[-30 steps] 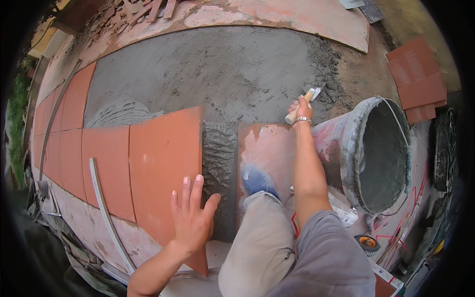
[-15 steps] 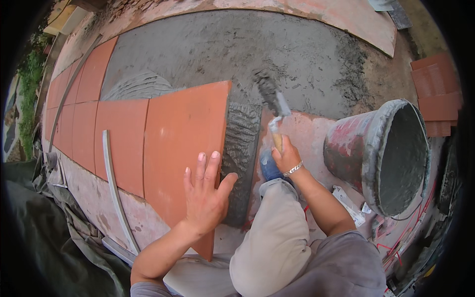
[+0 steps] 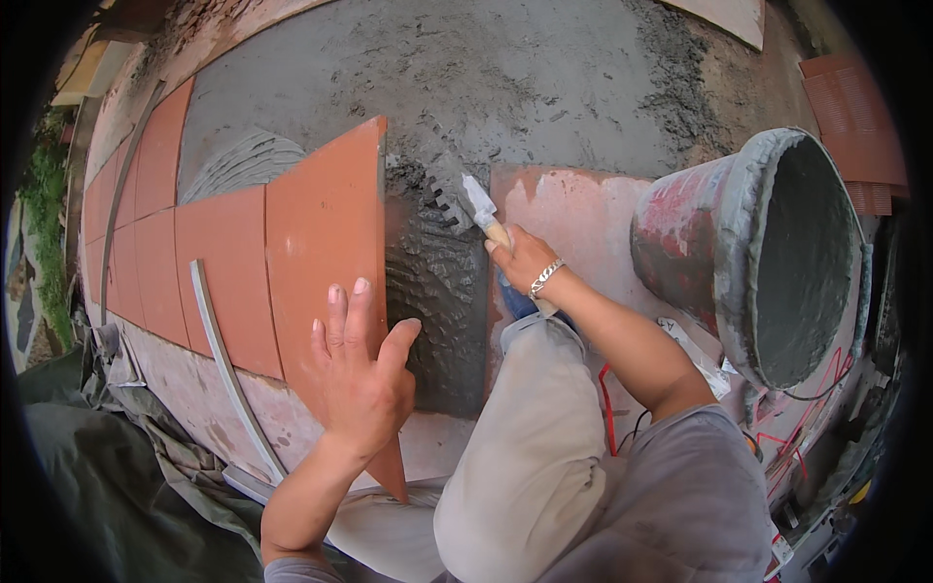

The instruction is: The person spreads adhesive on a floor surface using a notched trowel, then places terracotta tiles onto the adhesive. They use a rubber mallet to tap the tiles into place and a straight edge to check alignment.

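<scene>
A large terracotta floor tile (image 3: 321, 223) stands tilted, its right edge lifted off the mortar. My left hand (image 3: 367, 374) lies against its face near that edge, fingers spread and thumb apart. My right hand (image 3: 525, 262) is closed round the wooden handle of a notched trowel (image 3: 478, 202). Wet mortar coats its blade, and its teeth touch the grey mortar bed (image 3: 442, 311) beside the raised tile. Ridges run across this bed.
Laid terracotta tiles (image 3: 219, 282) continue to the left, with a metal strip (image 3: 228, 364) across them. A mortar-crusted bucket (image 3: 680, 233) lies tipped at right, near stacked tiles (image 3: 850, 126). Dark green tarp (image 3: 107, 476) covers the lower left.
The tile's right edge has swung higher and leftward, with my left hand alongside it. My right hand has brought the trowel left and down onto the mortar beside the tile.
</scene>
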`<state>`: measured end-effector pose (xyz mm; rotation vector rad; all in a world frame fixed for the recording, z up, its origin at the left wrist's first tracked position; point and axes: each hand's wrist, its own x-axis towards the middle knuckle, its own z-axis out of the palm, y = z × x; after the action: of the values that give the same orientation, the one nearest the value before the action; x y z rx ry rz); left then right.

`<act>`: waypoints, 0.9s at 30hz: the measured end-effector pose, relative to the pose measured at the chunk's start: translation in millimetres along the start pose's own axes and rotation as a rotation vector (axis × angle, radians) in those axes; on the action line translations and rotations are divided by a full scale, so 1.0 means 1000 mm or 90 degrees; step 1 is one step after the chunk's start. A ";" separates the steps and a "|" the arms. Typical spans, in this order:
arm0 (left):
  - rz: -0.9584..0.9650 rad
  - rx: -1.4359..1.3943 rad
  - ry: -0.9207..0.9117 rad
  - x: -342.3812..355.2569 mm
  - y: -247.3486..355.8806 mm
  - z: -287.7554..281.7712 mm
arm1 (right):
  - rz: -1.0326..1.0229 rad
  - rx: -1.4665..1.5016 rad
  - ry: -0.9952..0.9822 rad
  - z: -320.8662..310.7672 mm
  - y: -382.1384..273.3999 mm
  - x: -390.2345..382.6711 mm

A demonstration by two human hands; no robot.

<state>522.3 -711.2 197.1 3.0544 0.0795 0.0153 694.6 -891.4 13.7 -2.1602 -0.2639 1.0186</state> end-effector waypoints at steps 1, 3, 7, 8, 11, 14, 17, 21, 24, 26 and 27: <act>-0.008 0.013 0.001 -0.001 0.000 -0.001 | 0.021 0.023 -0.021 0.011 0.002 -0.001; 0.016 0.011 0.007 -0.001 -0.002 -0.002 | 0.076 0.103 -0.065 0.034 0.004 -0.003; 0.029 0.026 0.003 -0.001 -0.004 -0.007 | -0.009 0.001 -0.051 0.078 -0.011 0.005; 0.031 0.022 -0.001 -0.001 -0.004 -0.007 | -0.023 -0.017 -0.076 0.084 -0.016 0.008; 0.030 0.021 -0.006 -0.001 -0.002 -0.009 | -0.056 -0.086 -0.142 0.082 -0.022 0.013; 0.023 0.017 -0.001 0.000 -0.001 -0.009 | -0.125 -0.214 -0.230 0.057 -0.017 0.010; 0.011 0.015 0.002 0.000 -0.001 -0.009 | -0.144 -0.352 -0.287 0.025 -0.010 -0.007; 0.006 0.003 0.023 0.000 -0.002 -0.006 | -0.059 -0.252 -0.134 -0.010 -0.015 -0.028; 0.006 -0.001 0.021 -0.001 -0.001 -0.004 | 0.088 -0.101 -0.170 -0.023 -0.019 -0.023; 0.005 -0.001 0.024 -0.001 -0.001 -0.002 | 0.077 -0.110 -0.202 -0.021 -0.017 -0.019; 0.004 -0.003 0.024 -0.002 -0.001 -0.002 | 0.008 -0.177 -0.197 -0.016 -0.016 -0.021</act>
<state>520.6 -710.5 198.6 3.0505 0.0724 0.0724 694.3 -897.8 43.3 -2.2410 -0.5673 1.3923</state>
